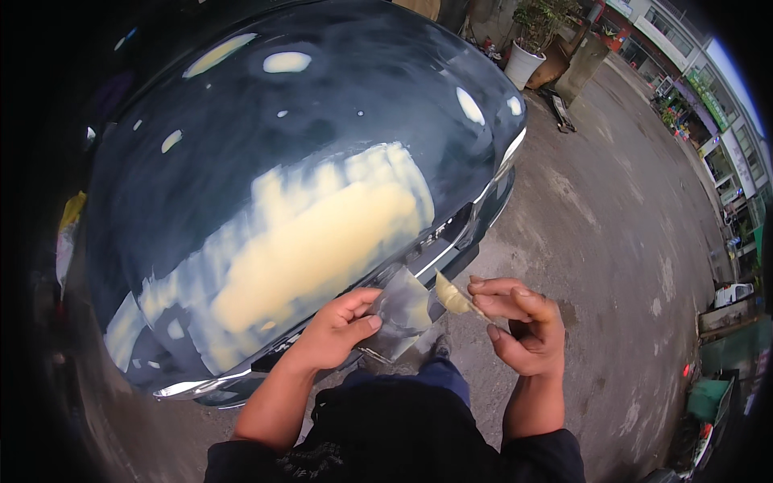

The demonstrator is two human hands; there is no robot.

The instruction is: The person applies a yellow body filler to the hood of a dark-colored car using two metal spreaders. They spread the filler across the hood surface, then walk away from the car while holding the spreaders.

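Note:
A dark blue car hood (322, 113) fills the upper left, with a large patch of pale yellow body filler (314, 249) spread across its front. My left hand (334, 330) grips a grey flat board (403, 310) smeared with filler, held just below the hood's front edge. My right hand (523, 322) pinches a small thin spreader (452, 296) loaded with yellow filler, its blade pointing toward the board. The two tools are close together but apart.
Grey concrete ground (612, 241) stretches to the right. A white pot with a plant (527, 56) stands beyond the car's far corner. Shopfronts (708, 105) line the far right. Green bins (708, 398) sit at the lower right. My shoe (441, 348) shows below the board.

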